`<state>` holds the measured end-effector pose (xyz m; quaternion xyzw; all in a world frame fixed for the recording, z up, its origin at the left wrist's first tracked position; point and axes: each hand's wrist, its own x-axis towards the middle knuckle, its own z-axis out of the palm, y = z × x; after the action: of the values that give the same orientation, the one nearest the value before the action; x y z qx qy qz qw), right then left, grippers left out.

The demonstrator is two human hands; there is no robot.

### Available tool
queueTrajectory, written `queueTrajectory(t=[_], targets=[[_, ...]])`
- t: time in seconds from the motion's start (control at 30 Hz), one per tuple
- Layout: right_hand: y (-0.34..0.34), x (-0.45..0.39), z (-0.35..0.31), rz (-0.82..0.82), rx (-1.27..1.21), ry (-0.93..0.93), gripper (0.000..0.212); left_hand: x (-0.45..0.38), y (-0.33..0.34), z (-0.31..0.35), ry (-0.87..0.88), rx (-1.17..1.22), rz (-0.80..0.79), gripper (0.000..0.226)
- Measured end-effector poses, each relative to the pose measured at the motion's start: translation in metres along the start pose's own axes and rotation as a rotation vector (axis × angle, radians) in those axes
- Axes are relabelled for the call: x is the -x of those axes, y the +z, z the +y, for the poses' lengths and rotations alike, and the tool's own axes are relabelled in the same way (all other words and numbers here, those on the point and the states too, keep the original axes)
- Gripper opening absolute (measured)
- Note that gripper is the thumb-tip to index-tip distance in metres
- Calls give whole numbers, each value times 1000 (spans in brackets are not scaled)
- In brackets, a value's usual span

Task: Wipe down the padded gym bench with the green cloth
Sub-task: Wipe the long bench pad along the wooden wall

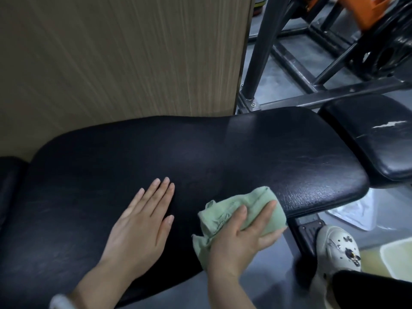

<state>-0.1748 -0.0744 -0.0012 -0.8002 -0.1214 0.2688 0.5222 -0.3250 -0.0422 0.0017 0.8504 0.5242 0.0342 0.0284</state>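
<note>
The black padded gym bench [178,157] stretches across the view from lower left to right. My left hand [142,221] lies flat on the pad, fingers straight and together. Just to its right, my right hand [243,237] presses the crumpled green cloth [220,217] onto the bench's near edge, with fingers spread over the cloth and the thumb wrapped around its right side. Part of the cloth hangs off the edge under my palm.
A second, cracked black pad [379,139] adjoins the bench at the right. A wood-grain panel [122,54] stands behind it. A dark steel gym frame [289,63] fills the top right. My white shoe [334,246] stands on the grey floor, beside a pale tray [394,257].
</note>
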Motion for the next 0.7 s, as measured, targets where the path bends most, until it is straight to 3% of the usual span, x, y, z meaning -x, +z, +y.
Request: queueTrajectory(t=[0.27, 0.5, 0.7], targets=[[-6, 16, 6, -109, 38, -34, 56, 31, -12, -26, -73, 3, -49, 58], [-18, -55, -15, 80, -8, 9, 63, 41, -5, -28, -128, 96, 2, 56], [-7, -28, -14, 92, -30, 35, 60, 40, 3, -31, -117, 60, 15, 54]])
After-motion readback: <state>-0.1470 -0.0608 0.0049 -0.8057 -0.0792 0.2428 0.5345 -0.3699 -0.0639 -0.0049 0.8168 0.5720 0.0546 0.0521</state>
